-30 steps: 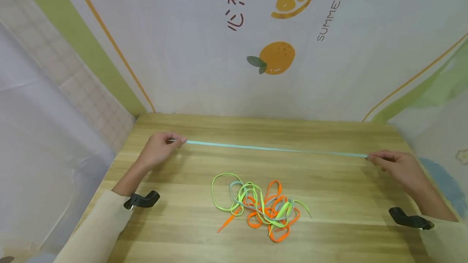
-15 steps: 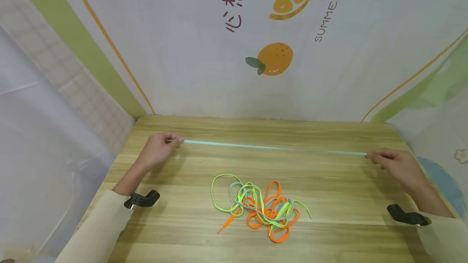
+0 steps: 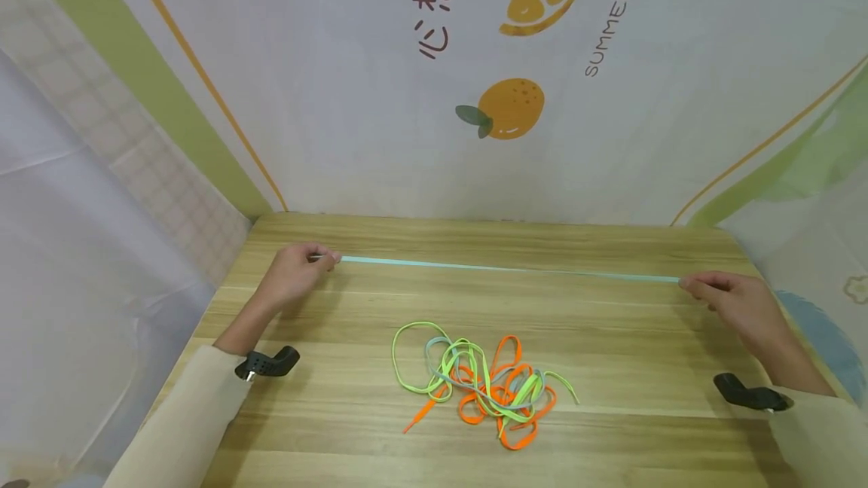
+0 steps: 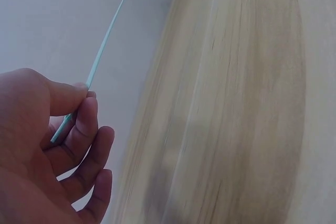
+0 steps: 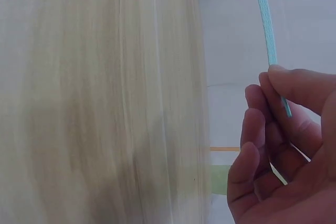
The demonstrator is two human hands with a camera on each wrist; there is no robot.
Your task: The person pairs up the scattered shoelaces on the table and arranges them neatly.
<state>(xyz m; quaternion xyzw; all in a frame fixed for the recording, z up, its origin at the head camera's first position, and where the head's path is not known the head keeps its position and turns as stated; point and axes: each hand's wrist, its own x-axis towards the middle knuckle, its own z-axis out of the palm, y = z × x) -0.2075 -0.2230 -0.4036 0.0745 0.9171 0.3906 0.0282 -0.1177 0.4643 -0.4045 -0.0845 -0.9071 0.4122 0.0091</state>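
A flat turquoise shoelace (image 3: 420,263) stretches taut and nearly level above the far part of the table. My left hand (image 3: 294,271) pinches it near one end between thumb and index finger; in the left wrist view a short tail of the shoelace (image 4: 62,128) pokes out below the thumb. The other end is pinched by my right hand (image 3: 735,303), and its tip (image 5: 286,109) shows past the thumb in the right wrist view. Nearer to me lies a loose tangle of shoelaces: yellow-green (image 3: 400,367), orange (image 3: 518,439) and grey-blue (image 3: 430,352).
The wooden table (image 3: 353,435) carries the tangle near its middle. A white curtain (image 3: 366,134) with fruit prints hangs right behind its far edge, and more cloth hangs at both sides. Black camera mounts (image 3: 267,362) sit on both wrists.
Both hands have shifted slightly, the right one a little away from me and up in the view, keeping the turquoise shoelace stretched. The tangle has not moved.
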